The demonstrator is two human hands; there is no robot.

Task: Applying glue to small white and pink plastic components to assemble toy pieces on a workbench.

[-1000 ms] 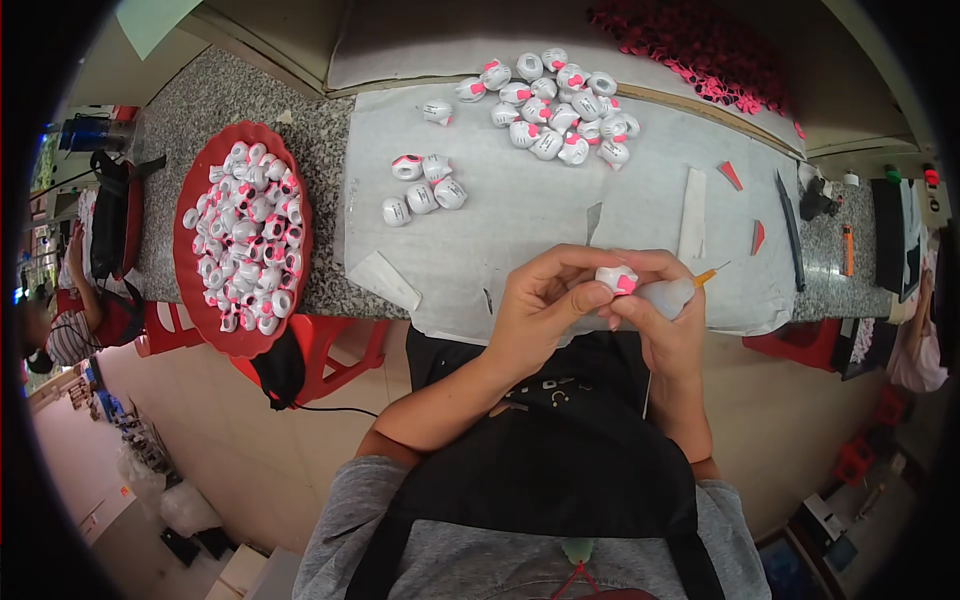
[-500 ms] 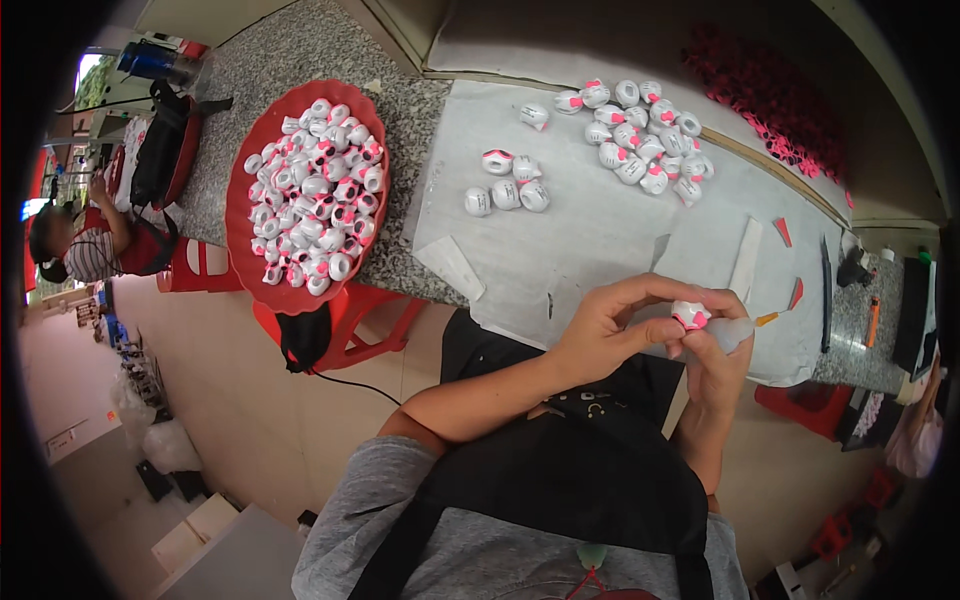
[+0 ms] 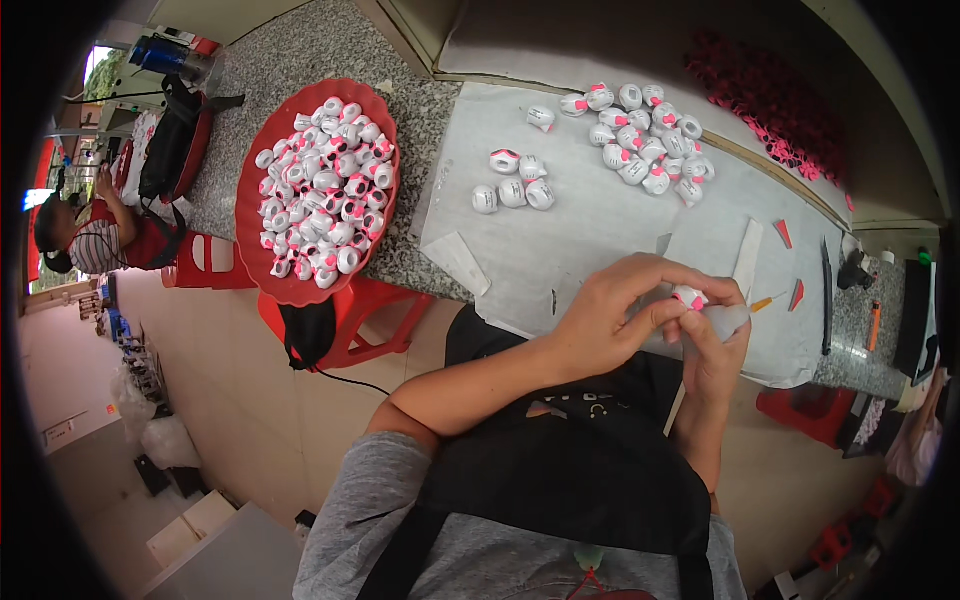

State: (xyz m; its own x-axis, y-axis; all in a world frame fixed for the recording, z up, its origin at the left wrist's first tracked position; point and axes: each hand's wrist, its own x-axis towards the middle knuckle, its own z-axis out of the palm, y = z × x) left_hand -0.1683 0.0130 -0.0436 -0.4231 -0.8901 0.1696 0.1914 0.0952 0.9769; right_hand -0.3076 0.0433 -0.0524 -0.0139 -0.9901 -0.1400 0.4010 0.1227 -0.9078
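Note:
Both my hands meet over the near right part of the worktable. My left hand (image 3: 615, 312) pinches a small white-and-pink figure head (image 3: 690, 297) between thumb and fingers. My right hand (image 3: 712, 352) touches the same piece with its fingertips. A whitish, translucent piece (image 3: 730, 320) also sits in the right hand; its kind is unclear. Similar white-and-pink heads (image 3: 655, 140) form a cluster at the far side of the white sheet (image 3: 600, 235), and a smaller group (image 3: 512, 192) lies left of them. The fingers partly cover the held head.
To the left, a red scalloped tray (image 3: 250, 215) full of such heads rests partly on a red stool (image 3: 350, 330). Pink pieces (image 3: 790, 140) are heaped at the far right. A yellow-handled tool (image 3: 764, 303), red scraps and an orange cutter (image 3: 874, 326) lie rightward. Another person (image 3: 95, 235) sits far left.
The held head has turned and tilted in my fingers, and less of its pink shows. My hands have moved slightly; the yellow-handled tool now shows clear of the right hand.

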